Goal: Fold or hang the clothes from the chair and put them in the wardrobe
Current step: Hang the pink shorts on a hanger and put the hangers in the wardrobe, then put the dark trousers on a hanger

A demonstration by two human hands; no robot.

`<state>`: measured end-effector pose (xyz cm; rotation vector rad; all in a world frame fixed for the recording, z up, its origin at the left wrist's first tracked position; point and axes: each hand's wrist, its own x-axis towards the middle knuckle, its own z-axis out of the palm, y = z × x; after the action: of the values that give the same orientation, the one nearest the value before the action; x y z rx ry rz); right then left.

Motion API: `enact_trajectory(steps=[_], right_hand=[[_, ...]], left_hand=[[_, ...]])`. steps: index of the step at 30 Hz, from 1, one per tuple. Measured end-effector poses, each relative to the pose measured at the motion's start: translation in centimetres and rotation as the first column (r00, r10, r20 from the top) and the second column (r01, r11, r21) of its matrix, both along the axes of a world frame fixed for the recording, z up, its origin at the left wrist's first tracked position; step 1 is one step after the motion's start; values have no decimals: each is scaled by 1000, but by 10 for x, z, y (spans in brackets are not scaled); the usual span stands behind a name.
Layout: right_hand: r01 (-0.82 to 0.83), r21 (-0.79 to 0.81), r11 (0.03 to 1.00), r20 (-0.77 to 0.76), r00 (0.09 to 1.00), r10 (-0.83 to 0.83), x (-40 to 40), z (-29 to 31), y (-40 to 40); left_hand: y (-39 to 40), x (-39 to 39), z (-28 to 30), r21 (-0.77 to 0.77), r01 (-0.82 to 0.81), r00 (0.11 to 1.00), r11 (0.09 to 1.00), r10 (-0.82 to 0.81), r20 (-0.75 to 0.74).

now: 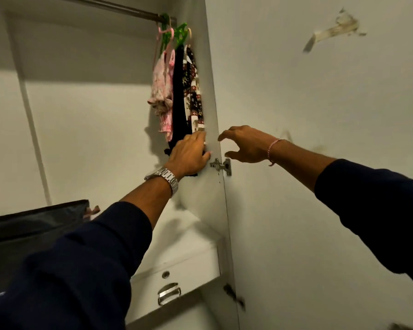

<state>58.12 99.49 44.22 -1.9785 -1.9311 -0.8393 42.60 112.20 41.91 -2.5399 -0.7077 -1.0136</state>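
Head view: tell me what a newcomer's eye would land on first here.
First, the cluster of clothes hanging at the right end of the wardrobe rail: a pink garment, a black garment and a patterned garment on pink and green hangers. Next, the two outstretched arms: the left hand at the black garment's lower end, the right hand open in front of the wardrobe door, just above a metal hinge.

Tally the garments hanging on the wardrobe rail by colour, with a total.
Pink garments: 1, perhaps more bunched together, hard to separate
Black garments: 1, its lower end touched by the left hand
Patterned black, white and red garments: 1
Total: 3 told apart
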Motion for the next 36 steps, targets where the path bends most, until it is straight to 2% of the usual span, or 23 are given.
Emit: enact_trajectory(steps=[7, 15, 19, 23, 26, 36], right_hand=[[142, -26, 989, -105, 984, -144, 3, -82, -125], [392, -118, 912, -143, 903, -406, 39, -145, -303], [515, -184, 837, -184, 819, -544, 65, -170, -396], [612, -223, 759, -224, 725, -651, 91, -195, -488], [649, -268, 712, -233, 673, -702, 111, -210, -554], [740, -436, 513, -210, 471, -857, 178, -265, -756]], left_hand=[[-97, 30, -58, -16, 222, 972, 975, -222, -77], [-257, 107, -119, -31, 518, 830, 855, -511, -224], [-341, 151, -144, -59, 647, 727, 760, -638, -254], [-429, 197, -166, 36, 761, 621, 648, -711, -329], [-497, 230, -180, -30, 813, 542, 582, -774, -326], [-689, 331, -254, -194, 854, 388, 483, -839, -381]])
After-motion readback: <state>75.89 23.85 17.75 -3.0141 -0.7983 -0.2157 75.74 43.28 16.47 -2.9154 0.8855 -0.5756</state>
